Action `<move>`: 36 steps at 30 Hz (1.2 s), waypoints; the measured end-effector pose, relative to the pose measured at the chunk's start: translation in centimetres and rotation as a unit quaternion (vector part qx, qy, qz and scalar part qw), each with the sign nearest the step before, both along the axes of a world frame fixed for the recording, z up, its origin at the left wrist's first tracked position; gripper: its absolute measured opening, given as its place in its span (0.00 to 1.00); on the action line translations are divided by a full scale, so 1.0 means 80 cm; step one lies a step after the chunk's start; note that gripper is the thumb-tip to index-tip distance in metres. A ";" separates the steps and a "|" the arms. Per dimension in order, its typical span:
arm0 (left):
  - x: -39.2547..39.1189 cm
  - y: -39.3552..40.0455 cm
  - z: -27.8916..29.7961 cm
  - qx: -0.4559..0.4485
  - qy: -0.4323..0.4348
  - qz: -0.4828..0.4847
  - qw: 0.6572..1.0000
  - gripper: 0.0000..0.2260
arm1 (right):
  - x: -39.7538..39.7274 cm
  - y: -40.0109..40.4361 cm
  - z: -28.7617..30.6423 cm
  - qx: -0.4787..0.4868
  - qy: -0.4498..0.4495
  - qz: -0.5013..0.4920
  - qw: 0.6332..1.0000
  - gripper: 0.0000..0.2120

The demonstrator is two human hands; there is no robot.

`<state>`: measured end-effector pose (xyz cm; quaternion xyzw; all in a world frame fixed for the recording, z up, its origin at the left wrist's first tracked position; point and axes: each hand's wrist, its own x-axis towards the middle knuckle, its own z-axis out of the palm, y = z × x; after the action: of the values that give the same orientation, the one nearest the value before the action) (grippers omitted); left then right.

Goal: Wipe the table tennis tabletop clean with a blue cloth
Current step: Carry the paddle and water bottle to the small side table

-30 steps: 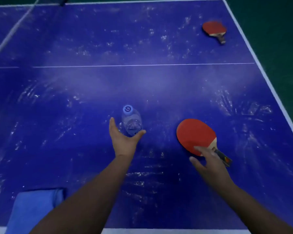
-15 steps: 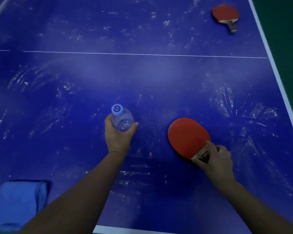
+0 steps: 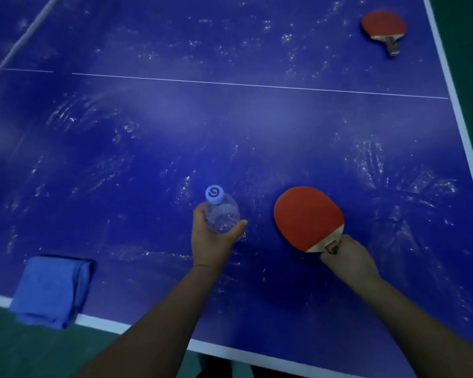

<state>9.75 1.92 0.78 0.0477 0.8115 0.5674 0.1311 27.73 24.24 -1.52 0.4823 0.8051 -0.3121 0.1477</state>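
1. Left hand (image 3: 212, 241) is wrapping its fingers and thumb around a clear plastic bottle (image 3: 221, 211) with a pale blue cap, mid-table.
2. Right hand (image 3: 348, 259) is curling tight around the handle of a red paddle (image 3: 307, 218), rubber facing up.
3. The blue cloth (image 3: 51, 290) is sitting folded at the near left edge of the tabletop (image 3: 230, 126), hanging over it a bit, well apart from both hands.
4. The tabletop is showing whitish smears all over.
5. A second red paddle (image 3: 383, 25) is lying by the far right edge.

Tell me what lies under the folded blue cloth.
The blue cloth rests on the tabletop corner, overhanging its white near edge. The surface beneath it is covered, so any smears there cannot be seen.
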 end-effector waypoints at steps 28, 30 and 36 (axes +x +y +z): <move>0.388 0.005 0.029 0.011 -0.061 -0.123 0.990 0.42 | 0.430 -0.038 0.081 0.016 0.050 -0.148 0.988 0.09; 0.415 0.028 0.031 -0.002 -0.048 -0.142 0.989 0.37 | 0.455 -0.015 0.081 0.010 0.050 -0.151 0.987 0.09; 0.502 0.135 0.038 -0.004 -0.040 -0.134 0.990 0.33 | 0.526 0.095 0.085 0.013 0.043 -0.130 0.991 0.10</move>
<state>49.91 12.75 3.81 0.1326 0.7945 0.5427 0.2381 69.84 31.81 5.28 0.5710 0.7450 -0.3386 0.0652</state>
